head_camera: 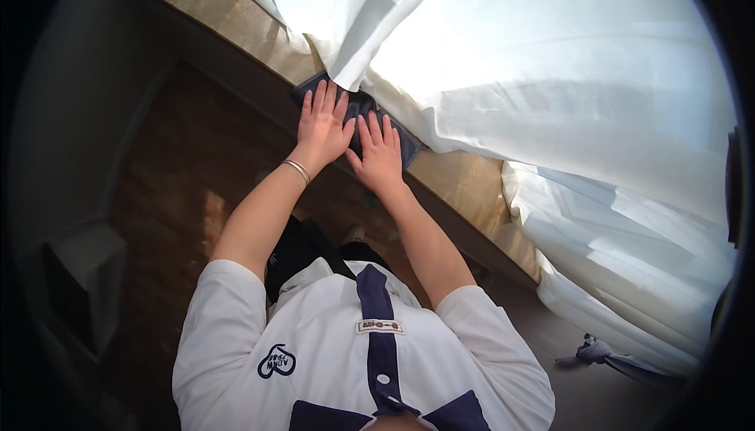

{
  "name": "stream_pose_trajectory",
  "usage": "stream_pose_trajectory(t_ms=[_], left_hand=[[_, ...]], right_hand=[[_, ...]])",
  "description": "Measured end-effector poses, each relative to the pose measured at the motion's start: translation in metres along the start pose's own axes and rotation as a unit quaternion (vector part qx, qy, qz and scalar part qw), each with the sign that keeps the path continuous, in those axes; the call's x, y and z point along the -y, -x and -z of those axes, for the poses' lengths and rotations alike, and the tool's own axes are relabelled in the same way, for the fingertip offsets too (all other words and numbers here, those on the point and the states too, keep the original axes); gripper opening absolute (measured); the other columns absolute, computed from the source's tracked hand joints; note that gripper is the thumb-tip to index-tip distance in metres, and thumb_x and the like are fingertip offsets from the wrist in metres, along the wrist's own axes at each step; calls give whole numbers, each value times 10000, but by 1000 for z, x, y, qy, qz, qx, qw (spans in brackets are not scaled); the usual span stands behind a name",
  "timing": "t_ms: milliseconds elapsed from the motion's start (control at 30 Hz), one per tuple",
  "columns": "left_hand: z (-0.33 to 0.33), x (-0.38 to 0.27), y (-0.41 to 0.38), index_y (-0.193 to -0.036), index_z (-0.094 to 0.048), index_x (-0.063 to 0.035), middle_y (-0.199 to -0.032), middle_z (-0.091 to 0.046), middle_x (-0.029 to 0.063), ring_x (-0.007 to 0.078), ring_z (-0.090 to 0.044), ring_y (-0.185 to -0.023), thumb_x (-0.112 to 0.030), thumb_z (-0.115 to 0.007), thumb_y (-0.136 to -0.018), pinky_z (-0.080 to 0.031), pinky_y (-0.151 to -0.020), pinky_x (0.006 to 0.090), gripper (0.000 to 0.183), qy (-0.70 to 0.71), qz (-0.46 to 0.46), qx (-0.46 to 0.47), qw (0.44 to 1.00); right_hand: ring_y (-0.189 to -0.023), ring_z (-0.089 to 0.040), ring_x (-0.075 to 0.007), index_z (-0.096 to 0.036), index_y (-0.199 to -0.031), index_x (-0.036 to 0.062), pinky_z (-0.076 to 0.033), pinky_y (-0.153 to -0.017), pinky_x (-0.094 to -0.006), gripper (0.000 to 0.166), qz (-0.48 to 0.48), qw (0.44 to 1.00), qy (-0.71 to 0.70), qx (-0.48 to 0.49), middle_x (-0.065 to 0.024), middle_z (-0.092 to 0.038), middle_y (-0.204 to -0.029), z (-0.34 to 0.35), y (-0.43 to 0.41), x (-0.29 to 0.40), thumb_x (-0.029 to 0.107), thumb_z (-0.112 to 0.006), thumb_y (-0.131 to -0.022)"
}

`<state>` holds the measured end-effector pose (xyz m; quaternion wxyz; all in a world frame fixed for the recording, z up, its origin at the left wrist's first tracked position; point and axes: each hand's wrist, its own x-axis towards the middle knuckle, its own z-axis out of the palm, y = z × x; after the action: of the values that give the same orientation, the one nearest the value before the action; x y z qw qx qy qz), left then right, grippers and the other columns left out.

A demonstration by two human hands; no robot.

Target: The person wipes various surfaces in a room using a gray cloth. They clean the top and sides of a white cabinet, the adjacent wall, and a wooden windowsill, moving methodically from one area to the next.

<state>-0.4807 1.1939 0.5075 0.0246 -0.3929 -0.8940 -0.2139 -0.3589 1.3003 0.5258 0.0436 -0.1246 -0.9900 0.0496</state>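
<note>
A dark blue-grey cloth (407,146) lies spread on the stone windowsill (457,180), reaching its front edge. My left hand (323,124) rests flat on the cloth's left part, fingers spread and pointing away from me. Beside it, my right hand (380,151) presses flat on the cloth's right part, its fingers also apart. The two thumbs come close together between the hands. A fold of the white sheer curtain (360,41) hangs down to the cloth just beyond my left fingertips. Part of the cloth is hidden under both hands.
More white curtain (590,95) drapes over the sill to the right. A knotted grey fabric piece (596,351) hangs at the lower right. Below the sill is a brown floor (171,195) with a sunlit patch. A pale box-like object (88,277) stands at the left.
</note>
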Motion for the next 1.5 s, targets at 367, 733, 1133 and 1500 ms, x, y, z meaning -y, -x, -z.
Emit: stream_pose_trajectory(t_ms=[367,733,1133,1500], left_hand=[[-79,-280,90,-1349,-495,-128,-1476,-341,202,356,-267,-1394,-335,-509,-903,-180,-1128,507,492,24,-79,39,996],[-110,-363,61,-1363,-509,-201,-1501,-324,179,321,-274,-1401,-484,-547,-876,-203,-1130,481,565,94,-102,48,989],[-104,-305,8,-1370,-470,-136,-1435,-414,153,310,-349,-1351,-407,-569,-871,-269,-1097,500,576,44,-80,-3,996],[-104,-379,77,-1376,-497,-217,-1488,-361,142,400,-276,-1380,-478,-575,-854,-210,-1097,562,588,38,-93,34,994]], right_hand=[[-1384,-287,-379,-458,-1378,92,-244,-1105,-507,669,-51,998,8,-44,-138,-363,-1486,39,222,-188,408,-626,-812],[-1379,-229,-464,-389,-1430,109,-214,-1099,-564,676,-201,979,10,-27,-209,-266,-1514,60,288,-264,453,-562,-875],[-1358,-332,-352,-538,-1332,200,-249,-1100,-524,563,-99,993,3,-70,-108,-418,-1453,43,134,-316,494,-550,-853],[-1334,-363,-361,-524,-1339,172,-283,-1081,-496,542,-167,984,-17,-62,-127,-417,-1445,62,256,-307,398,-568,-849]])
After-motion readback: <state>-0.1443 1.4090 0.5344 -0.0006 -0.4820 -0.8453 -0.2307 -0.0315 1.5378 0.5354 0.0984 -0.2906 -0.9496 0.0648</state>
